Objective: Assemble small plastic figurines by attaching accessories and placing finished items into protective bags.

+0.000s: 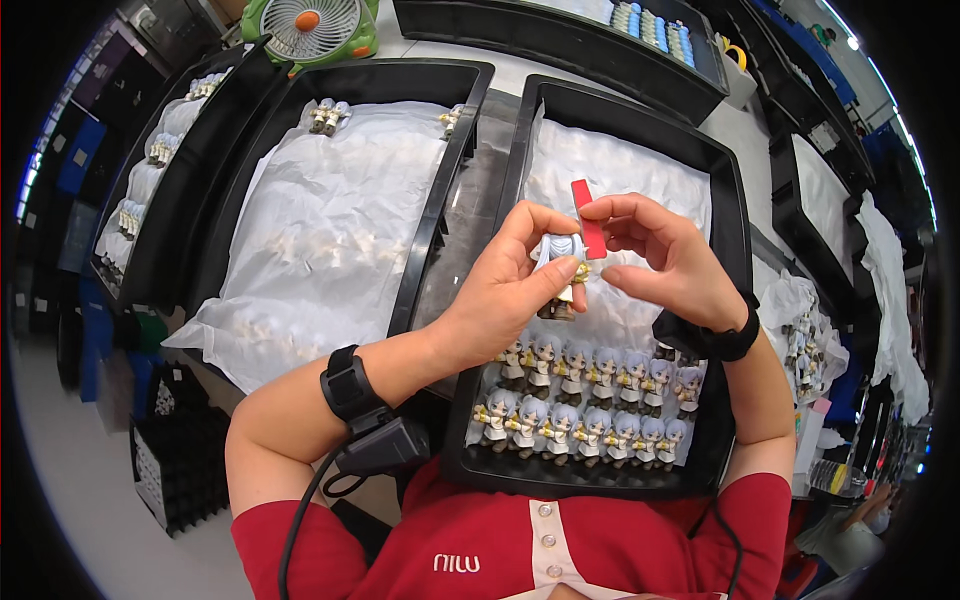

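Note:
My left hand [520, 268] is closed round a small figurine [562, 252] with pale hair, a white outfit and brown feet, its back turned up toward me. Beside it, my right hand [665, 250] grips a flat red strip [589, 222] with the fingertips, the strip standing almost upright against the figurine's side. Both hands are above a black tray [600, 484]. In its near part, rows of similar figurines [590, 420] lie face up on white sheeting. More white sheeting [620, 165] covers the tray's far part.
Left stands another black tray [425, 230] with white sheeting and a few figurines [328, 116] at its far end. A further tray [195, 175] lies beyond it. A green fan [310, 28] sits at the far left. A bin with blue-and-white pieces [655, 30] is at the back.

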The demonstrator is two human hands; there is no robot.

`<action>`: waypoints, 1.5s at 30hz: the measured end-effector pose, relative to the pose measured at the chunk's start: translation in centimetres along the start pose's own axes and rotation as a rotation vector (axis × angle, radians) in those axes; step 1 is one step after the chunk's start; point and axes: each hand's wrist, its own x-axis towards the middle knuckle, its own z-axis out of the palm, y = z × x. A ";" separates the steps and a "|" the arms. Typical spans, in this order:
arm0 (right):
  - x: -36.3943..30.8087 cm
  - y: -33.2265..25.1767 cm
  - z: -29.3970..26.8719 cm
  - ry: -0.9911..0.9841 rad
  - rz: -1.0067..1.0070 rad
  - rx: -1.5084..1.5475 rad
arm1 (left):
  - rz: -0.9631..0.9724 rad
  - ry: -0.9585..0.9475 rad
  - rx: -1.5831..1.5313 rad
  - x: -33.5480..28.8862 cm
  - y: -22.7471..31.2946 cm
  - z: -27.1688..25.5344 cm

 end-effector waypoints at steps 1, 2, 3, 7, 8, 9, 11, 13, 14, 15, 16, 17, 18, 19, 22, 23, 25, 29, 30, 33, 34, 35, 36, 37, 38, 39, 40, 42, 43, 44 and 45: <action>0.1 0.1 0.1 -0.005 0.003 -0.004 | -0.003 0.016 0.013 0.0 0.1 0.1; 0.1 0.0 0.2 0.008 -0.074 -0.183 | 0.001 0.018 0.008 -0.1 0.2 0.2; 0.2 0.1 0.3 0.021 -0.151 -0.362 | 0.000 0.005 0.058 -0.1 0.2 0.2; 0.3 0.4 0.1 0.038 -0.002 -0.090 | -0.007 -0.008 0.096 -0.1 0.2 0.0; 0.3 0.4 0.0 0.036 0.003 -0.094 | -0.005 -0.008 0.090 -0.1 0.1 0.0; 0.3 0.4 -0.3 0.015 0.042 -0.025 | -0.034 -0.032 0.098 -0.1 0.2 0.0; 0.3 0.5 -0.7 -0.029 0.124 0.114 | -0.063 -0.052 0.098 -0.1 0.1 0.0; 0.3 0.8 -1.1 -0.006 0.098 0.113 | -0.097 -0.071 0.074 0.1 0.1 -0.1; 0.4 0.9 -1.2 0.020 0.066 0.115 | -0.095 -0.068 0.067 0.1 0.1 -0.1; 0.3 0.6 -1.1 0.015 0.071 0.111 | -0.115 -0.053 0.006 0.1 0.1 -0.1; 0.4 -0.1 -0.9 0.082 0.075 0.130 | -0.134 -0.038 -0.055 0.1 0.1 -0.2; 0.4 -0.4 -0.8 0.149 0.079 0.149 | -0.130 -0.034 -0.060 0.1 0.1 -0.3; 0.3 -0.4 -1.0 0.113 0.056 0.104 | -0.158 -0.018 -0.090 0.0 0.1 -0.4; 0.2 -0.2 -1.0 0.109 0.060 0.100 | -0.186 -0.004 -0.120 0.0 0.1 -0.5; 0.0 0.1 -0.7 0.062 -0.019 -0.054 | -0.284 0.038 -0.170 0.0 0.6 -0.5; -0.1 -0.1 -0.2 0.083 -0.052 -0.079 | -0.282 0.041 -0.175 0.0 0.6 -0.5; -0.1 -0.2 0.5 0.101 -0.083 -0.106 | -0.297 0.040 -0.205 0.0 0.5 -0.6; -0.3 -0.2 1.1 0.123 -0.101 -0.155 | -0.260 0.066 -0.159 -0.1 0.2 -0.3; -0.3 -0.2 1.2 0.144 -0.113 -0.232 | -0.175 0.072 -0.022 -0.2 -0.2 -0.2; -0.5 -0.1 1.4 0.157 -0.148 -0.271 | -0.070 0.075 0.176 -0.3 -0.4 0.1; -0.5 -0.2 1.6 0.158 -0.148 -0.269 | -0.049 0.083 0.237 -0.3 -0.3 0.1; -0.6 -0.3 1.8 0.177 -0.136 -0.282 | -0.050 0.083 0.239 -0.4 -0.2 0.3; -0.6 -0.3 2.0 0.197 -0.125 -0.294 | -0.050 0.086 0.242 -0.5 0.0 0.4; -0.6 -0.2 2.0 0.199 -0.125 -0.293 | -0.050 0.087 0.245 -0.5 0.2 0.6; -0.6 -0.1 2.1 0.209 -0.170 -0.355 | -0.051 0.086 0.246 -0.5 0.1 0.5; -0.7 0.0 2.1 0.219 -0.215 -0.417 | -0.020 0.076 0.300 -0.5 0.1 0.5; -0.7 0.1 2.2 0.221 -0.215 -0.416 | 0.009 0.067 0.353 -0.5 0.0 0.4; -0.7 0.2 2.6 0.230 -0.262 -0.489 | 0.034 0.080 0.415 -0.6 -0.1 0.5; -0.7 0.3 2.8 0.234 -0.260 -0.488 | 0.061 0.093 0.473 -0.6 -0.2 0.6; -0.7 0.3 2.9 0.247 -0.297 -0.537 | 0.059 0.090 0.474 -0.5 -0.4 0.6; -0.6 0.3 3.0 0.260 -0.335 -0.586 | 0.145 0.105 0.563 -0.5 -0.6 0.5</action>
